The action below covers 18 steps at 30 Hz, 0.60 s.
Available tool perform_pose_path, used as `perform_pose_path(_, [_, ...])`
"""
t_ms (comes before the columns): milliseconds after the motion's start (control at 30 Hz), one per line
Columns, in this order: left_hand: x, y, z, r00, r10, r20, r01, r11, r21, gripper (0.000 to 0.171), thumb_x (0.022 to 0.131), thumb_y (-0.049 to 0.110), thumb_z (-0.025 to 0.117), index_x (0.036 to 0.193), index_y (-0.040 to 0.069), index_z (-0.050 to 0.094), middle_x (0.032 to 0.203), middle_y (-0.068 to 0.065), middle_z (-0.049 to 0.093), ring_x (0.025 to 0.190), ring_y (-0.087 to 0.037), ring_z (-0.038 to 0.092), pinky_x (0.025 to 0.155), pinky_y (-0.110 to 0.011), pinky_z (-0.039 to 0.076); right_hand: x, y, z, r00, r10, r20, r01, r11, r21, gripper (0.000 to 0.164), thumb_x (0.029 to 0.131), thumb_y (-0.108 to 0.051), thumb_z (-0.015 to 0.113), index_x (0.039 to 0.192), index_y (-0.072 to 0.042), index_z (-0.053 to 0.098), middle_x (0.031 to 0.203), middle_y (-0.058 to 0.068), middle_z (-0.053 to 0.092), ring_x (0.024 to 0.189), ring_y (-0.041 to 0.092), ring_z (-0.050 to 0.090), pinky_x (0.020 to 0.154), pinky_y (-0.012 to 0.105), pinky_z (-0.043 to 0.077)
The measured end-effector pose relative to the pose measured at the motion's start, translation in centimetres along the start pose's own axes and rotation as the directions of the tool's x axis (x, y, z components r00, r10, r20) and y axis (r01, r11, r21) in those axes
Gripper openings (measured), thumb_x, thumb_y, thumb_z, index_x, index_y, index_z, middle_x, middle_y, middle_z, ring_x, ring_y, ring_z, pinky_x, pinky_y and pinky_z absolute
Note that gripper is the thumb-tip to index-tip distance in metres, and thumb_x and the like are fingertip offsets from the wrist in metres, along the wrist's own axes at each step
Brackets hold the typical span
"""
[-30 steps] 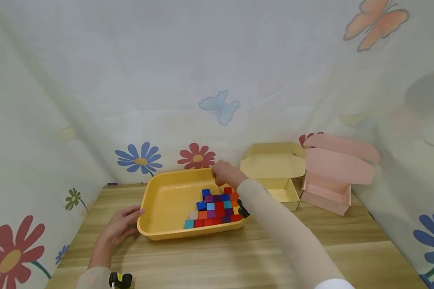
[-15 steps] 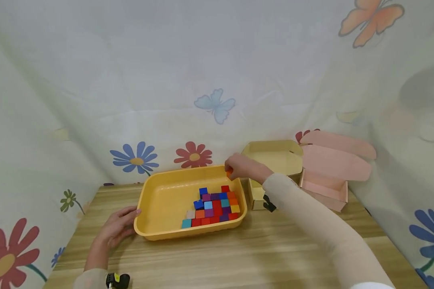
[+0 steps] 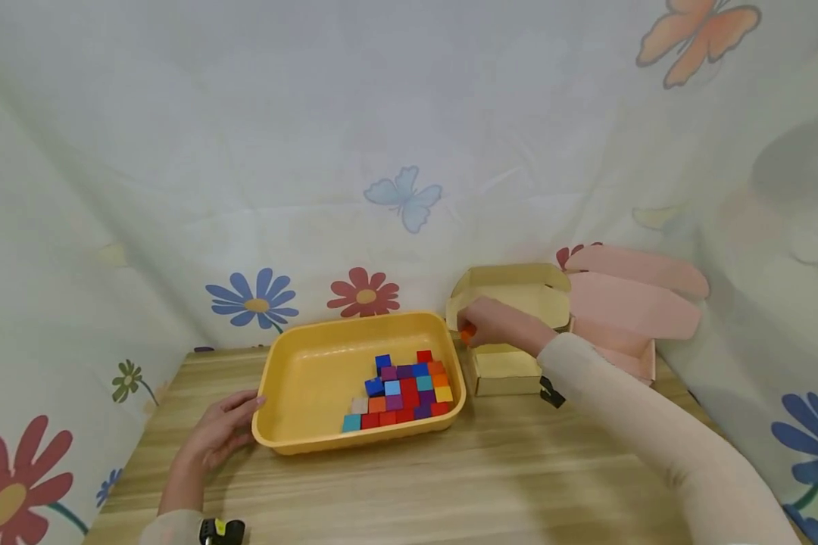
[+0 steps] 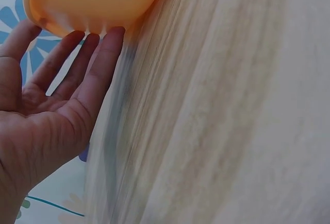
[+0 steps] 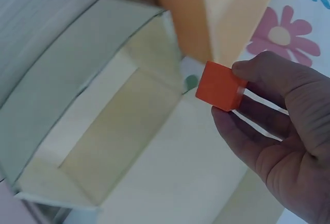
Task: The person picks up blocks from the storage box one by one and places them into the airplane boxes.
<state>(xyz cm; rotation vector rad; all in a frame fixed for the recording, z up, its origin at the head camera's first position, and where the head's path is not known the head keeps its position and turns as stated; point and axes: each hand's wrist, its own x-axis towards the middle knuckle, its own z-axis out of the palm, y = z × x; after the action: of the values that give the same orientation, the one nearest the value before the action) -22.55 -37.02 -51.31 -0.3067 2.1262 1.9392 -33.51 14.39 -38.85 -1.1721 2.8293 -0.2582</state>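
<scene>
My right hand [image 3: 501, 324] pinches an orange cube [image 5: 220, 86] between thumb and fingertips. It is over the left end of the open yellow cardboard box [image 3: 507, 384], whose inside [image 5: 124, 116] shows bare in the right wrist view. My left hand [image 3: 223, 428] touches the left end of the yellow plastic tray [image 3: 354, 446]. In the left wrist view its extended fingers [image 4: 98, 74] meet the tray wall [image 4: 98, 2]. Inside the tray, several coloured cubes [image 3: 407, 393] fill the right part, in red, blue, purple, orange and other colours.
Right of the yellow box stands an open pink cardboard box [image 3: 616, 348], partly hidden by the right forearm. Both boxes' lids stand up at the back. The wood-look table [image 3: 382, 492] ends at a flower-print cloth backdrop [image 3: 279, 227].
My right hand has moved right, out from over the tray to the yellow box, carrying the orange cube. The left hand has stayed at the tray; the view has shifted slightly.
</scene>
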Motion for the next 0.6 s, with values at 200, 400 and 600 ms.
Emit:
perform_pose_path(200, [0.0, 0.1, 0.0, 1.0, -0.002, 0.005, 0.002, 1.0, 0.005, 0.073, 0.1, 0.039, 0.066, 0.156, 0.002, 0.036, 0.141, -0.014, 0.057, 0.109, -0.018, 0.066, 0.09, -0.041, 0.058, -2.6, 1.9, 1.5, 0.996, -0.032, -0.078, 0.03, 0.999, -0.027, 0.018, 0.082, -0.005, 0.075, 0.1, -0.002, 0.072, 0.088, 0.006, 0.066, 0.077, 0.019, 0.058, 0.073, 0.035, 0.055])
perform_pose_path(400, [0.0, -0.1, 0.0, 1.0, -0.013, -0.002, 0.013, 1.0, 0.004, 0.074, 0.1, 0.039, 0.066, 0.156, 0.003, 0.035, 0.142, -0.013, 0.056, 0.108, -0.018, 0.066, 0.09, -0.041, 0.058, -4.6, 3.4, 4.2, 0.981, -0.048, -0.189, 0.036, 0.997, -0.066, 0.024, 0.085, -0.009, 0.076, 0.108, -0.002, 0.07, 0.095, 0.009, 0.061, 0.077, 0.02, 0.059, 0.071, 0.036, 0.056])
perform_pose_path(600, [0.1, 0.0, 0.0, 1.0, -0.014, 0.001, 0.014, 1.0, 0.022, 0.075, 0.1, 0.041, 0.065, 0.157, 0.004, 0.034, 0.144, -0.014, 0.053, 0.108, -0.017, 0.065, 0.09, -0.04, 0.058, -5.1, 3.9, 5.7, 0.975, -0.026, -0.22, 0.013, 0.998, -0.061, 0.027, 0.087, -0.009, 0.076, 0.112, -0.001, 0.07, 0.096, 0.009, 0.061, 0.079, 0.021, 0.06, 0.071, 0.037, 0.056])
